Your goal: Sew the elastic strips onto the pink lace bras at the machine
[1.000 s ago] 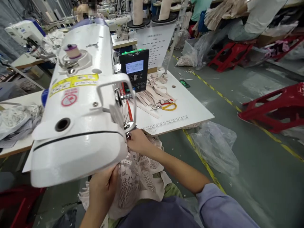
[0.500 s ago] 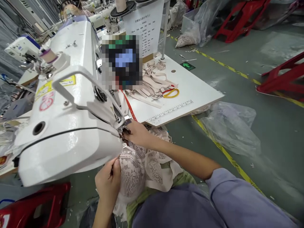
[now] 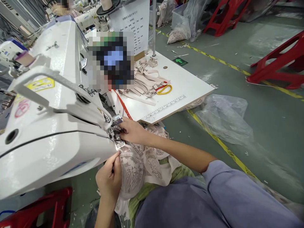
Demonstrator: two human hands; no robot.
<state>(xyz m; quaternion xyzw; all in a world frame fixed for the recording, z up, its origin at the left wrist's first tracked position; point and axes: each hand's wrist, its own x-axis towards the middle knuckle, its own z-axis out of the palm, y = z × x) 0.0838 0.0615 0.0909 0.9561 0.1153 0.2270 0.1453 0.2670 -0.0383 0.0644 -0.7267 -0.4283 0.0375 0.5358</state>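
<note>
While the left hand is pinching the lace garment tight over the lap, the right hand is curling at the needle end of the sewing machine, its grip unclear. Stitching seems barely begun, with most lace hanging unfed.

The sewing machine is gleaming white, wearing a yellow label on top. Under its head, lace is showing pale pink in a floral pattern. To its right, beige straps are lying by red-and-yellow scissor handles.
</note>
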